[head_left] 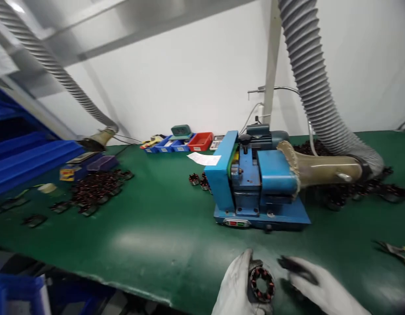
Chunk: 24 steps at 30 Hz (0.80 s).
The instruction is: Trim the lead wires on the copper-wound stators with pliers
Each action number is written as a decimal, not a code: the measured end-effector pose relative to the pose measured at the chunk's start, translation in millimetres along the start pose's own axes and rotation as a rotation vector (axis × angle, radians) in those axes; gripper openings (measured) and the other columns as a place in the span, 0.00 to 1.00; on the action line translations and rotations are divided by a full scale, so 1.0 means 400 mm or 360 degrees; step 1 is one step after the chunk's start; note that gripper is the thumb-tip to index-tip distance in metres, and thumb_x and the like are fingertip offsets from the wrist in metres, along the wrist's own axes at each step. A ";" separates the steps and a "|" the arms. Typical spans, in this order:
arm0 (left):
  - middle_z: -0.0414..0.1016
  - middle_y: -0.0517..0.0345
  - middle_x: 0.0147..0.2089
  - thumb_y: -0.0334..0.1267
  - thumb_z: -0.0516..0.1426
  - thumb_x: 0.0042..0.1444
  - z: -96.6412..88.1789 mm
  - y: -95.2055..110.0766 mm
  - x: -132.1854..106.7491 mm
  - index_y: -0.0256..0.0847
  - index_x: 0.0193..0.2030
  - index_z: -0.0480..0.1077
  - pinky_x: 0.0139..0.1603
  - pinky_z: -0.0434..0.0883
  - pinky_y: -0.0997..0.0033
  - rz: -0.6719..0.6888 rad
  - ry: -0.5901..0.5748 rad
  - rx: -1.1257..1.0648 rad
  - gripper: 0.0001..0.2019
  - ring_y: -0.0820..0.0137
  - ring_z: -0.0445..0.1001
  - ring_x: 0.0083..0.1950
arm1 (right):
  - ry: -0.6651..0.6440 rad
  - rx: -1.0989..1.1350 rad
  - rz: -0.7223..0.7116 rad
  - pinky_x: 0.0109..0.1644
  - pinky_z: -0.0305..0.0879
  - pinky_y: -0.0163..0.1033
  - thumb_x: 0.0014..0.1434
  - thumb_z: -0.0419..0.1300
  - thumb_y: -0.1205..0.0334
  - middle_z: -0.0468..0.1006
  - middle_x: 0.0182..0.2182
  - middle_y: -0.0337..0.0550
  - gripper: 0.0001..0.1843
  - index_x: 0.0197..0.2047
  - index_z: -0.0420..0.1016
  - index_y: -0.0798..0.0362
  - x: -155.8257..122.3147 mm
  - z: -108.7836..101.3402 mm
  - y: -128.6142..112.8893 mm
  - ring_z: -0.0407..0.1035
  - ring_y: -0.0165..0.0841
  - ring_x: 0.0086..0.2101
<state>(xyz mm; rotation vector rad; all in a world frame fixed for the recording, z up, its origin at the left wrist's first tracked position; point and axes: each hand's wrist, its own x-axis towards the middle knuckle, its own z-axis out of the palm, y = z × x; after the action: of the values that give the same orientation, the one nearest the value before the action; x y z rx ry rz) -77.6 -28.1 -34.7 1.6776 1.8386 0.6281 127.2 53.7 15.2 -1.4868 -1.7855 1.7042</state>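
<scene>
My left hand (235,286), in a white glove with dark fingertips, is closed around a motor stator (262,284) at the bottom of the view. The stator is a ring with copper windings, and its round opening faces me. Just to its right, apart from it, is my right hand (315,282), also in a white glove with dark fingertips. Motion smears its fingers, and I cannot tell whether anything is in them. Beyond both hands stands a blue motor-driven machine (263,183) with red and green buttons at its base.
A pile of stators (97,188) lies left on the green table (163,218); more stators (356,190) lie behind the machine's right side. Yellow-handled pliers (394,251) rest at the right. A grey hose (315,74) joins the machine's duct. Small bins (200,141) line the wall.
</scene>
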 end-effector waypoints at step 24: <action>0.64 0.45 0.57 0.36 0.61 0.42 0.058 0.001 0.017 0.42 0.66 0.42 0.56 0.67 0.55 0.0539 0.0008 0.0037 0.45 0.53 0.64 0.58 | 0.0156 0.1026 0.0164 0.30 0.62 0.33 0.43 0.69 0.47 0.72 0.29 0.42 0.25 0.38 0.70 0.56 0.008 -0.003 -0.005 0.65 0.30 0.28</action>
<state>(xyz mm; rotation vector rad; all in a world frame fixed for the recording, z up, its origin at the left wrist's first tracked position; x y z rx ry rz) -61.9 -22.3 -51.9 2.0242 1.5807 0.7498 125.6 57.5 16.0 -1.3432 -0.9724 1.9563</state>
